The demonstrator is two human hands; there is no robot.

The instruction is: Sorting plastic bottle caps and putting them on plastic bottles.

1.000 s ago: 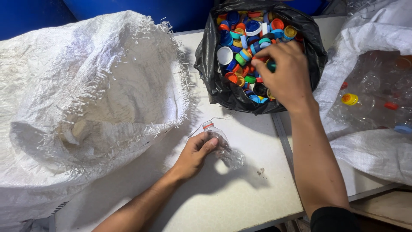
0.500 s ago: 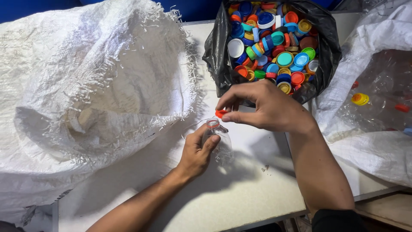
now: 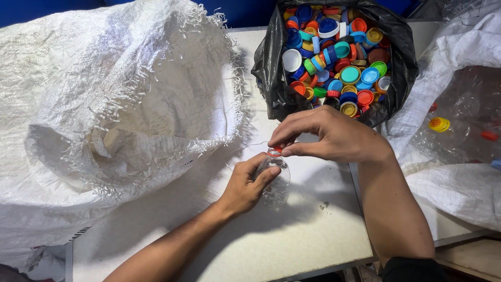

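Note:
A small clear plastic bottle (image 3: pixel 276 183) stands on the white table (image 3: pixel 292 245), crumpled in places. My left hand (image 3: pixel 245 185) is wrapped around its body from the left. My right hand (image 3: pixel 323 137) reaches over from the right and pinches a red cap (image 3: pixel 275 151) on the bottle's neck with thumb and fingertips. Just behind the hands stands a black plastic bag (image 3: pixel 271 78) full of several coloured bottle caps (image 3: pixel 339 57).
A large white woven sack (image 3: pixel 120 115) with a frayed open mouth covers the left of the table. Another white sack (image 3: pixel 464 130) on the right holds clear plastic bottles with yellow and red caps. The table's front edge is near my arms.
My right hand left the bag of caps, carried a red cap to the bottle and now holds it on the neck. My left hand has set the bottle more upright.

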